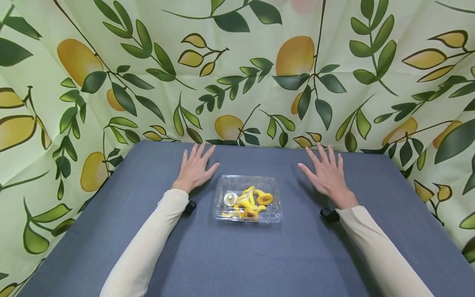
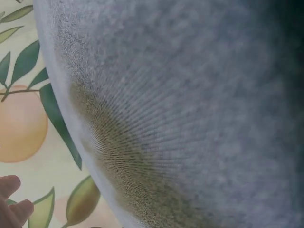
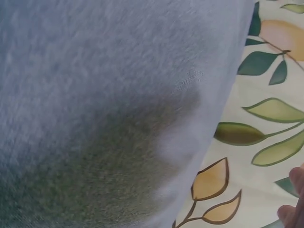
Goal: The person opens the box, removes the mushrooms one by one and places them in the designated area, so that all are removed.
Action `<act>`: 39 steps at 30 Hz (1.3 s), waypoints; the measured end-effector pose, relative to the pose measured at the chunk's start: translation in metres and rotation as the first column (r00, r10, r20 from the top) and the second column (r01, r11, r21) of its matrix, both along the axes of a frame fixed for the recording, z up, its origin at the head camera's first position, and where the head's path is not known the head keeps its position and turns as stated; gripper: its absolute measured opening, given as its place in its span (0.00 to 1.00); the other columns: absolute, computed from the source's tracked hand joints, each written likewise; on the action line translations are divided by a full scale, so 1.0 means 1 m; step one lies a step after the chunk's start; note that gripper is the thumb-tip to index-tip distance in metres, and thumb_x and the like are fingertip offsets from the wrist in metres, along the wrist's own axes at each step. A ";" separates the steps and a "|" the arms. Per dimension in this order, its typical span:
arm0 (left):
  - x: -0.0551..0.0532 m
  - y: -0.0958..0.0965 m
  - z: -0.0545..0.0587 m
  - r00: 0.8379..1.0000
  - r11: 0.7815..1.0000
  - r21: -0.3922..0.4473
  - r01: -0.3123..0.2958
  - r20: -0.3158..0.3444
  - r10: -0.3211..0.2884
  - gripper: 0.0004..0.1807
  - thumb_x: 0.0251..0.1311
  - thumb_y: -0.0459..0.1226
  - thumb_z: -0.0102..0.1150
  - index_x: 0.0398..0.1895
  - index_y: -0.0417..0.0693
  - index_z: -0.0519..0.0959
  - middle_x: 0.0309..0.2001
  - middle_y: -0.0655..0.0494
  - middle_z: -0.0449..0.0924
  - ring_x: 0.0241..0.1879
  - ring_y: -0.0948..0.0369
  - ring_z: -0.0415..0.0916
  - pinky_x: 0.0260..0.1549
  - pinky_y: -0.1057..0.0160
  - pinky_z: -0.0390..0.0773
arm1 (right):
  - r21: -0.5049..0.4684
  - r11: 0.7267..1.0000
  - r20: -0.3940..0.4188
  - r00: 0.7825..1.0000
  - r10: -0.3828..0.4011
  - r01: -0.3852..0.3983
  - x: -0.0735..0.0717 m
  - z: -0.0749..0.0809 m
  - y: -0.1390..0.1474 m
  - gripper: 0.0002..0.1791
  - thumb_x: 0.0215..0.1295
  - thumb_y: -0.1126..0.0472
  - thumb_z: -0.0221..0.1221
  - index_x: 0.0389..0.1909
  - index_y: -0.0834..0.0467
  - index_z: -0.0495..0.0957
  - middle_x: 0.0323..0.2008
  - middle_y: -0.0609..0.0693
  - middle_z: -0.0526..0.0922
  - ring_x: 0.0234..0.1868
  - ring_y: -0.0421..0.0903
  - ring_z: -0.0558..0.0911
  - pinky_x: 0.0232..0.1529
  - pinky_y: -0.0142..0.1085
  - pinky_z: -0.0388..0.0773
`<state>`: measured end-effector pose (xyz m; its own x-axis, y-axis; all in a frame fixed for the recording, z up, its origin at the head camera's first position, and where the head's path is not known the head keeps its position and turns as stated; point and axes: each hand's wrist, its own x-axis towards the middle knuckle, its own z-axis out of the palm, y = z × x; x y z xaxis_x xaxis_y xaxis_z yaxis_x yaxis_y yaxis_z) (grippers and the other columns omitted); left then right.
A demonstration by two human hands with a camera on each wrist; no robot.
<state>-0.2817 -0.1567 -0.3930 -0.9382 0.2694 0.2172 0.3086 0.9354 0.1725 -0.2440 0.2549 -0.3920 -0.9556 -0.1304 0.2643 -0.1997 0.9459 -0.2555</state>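
On the blue-grey table lies a clear plastic clamshell box (image 1: 219,206) with its lid down. Inside it are several yellow trumpet-shaped mushrooms (image 1: 246,199) and one white mushroom (image 1: 231,199). My left hand (image 1: 194,168) is to the left of the box, fingers spread and holding nothing. To the right, farther from the box, my right hand (image 1: 327,175) also has its fingers spread with nothing in them. Neither hand touches the box. Only a few fingertips (image 2: 19,211) enter the left wrist view, and fingertips (image 3: 297,180) show at the right wrist view's edge.
The table (image 1: 237,255) is covered in plain blue-grey cloth. A curtain (image 1: 252,53) printed with leaves and yellow fruit hangs behind its far edge and along both sides. A black wrist strap (image 1: 329,215) sits at the right cuff, another black device (image 1: 190,207) at the left.
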 end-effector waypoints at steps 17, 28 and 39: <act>0.024 0.003 0.003 0.999 0.999 0.023 0.039 -0.010 -0.039 0.36 0.71 0.58 0.43 0.78 0.59 0.55 0.78 0.44 0.53 0.78 0.44 0.48 0.75 0.36 0.46 | -0.036 0.998 -0.015 0.999 0.051 -0.052 0.026 0.003 -0.011 0.41 0.72 0.33 0.45 0.78 0.52 0.55 0.79 0.61 0.46 0.79 0.67 0.41 0.72 0.71 0.37; 0.038 0.000 0.002 0.999 0.998 0.041 0.043 -0.028 -0.042 0.35 0.72 0.55 0.45 0.78 0.56 0.56 0.77 0.43 0.55 0.77 0.44 0.51 0.76 0.38 0.48 | -0.072 0.995 -0.018 0.997 0.071 -0.072 0.043 -0.005 -0.022 0.42 0.71 0.34 0.47 0.78 0.53 0.53 0.79 0.61 0.46 0.78 0.67 0.44 0.72 0.71 0.40; 0.054 0.001 0.005 0.998 0.995 0.085 0.045 -0.041 -0.041 0.34 0.71 0.53 0.48 0.76 0.51 0.60 0.75 0.42 0.59 0.74 0.43 0.57 0.75 0.37 0.51 | -0.122 0.986 -0.019 0.994 0.110 -0.112 0.058 -0.009 -0.030 0.40 0.72 0.37 0.48 0.77 0.54 0.54 0.78 0.62 0.49 0.78 0.67 0.47 0.73 0.69 0.40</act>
<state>-0.2273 -0.1561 -0.3885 -0.9164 0.2880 0.2779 0.3563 0.9033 0.2389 -0.1859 0.2247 -0.4007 -0.9337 -0.2013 0.2962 -0.3054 0.8793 -0.3654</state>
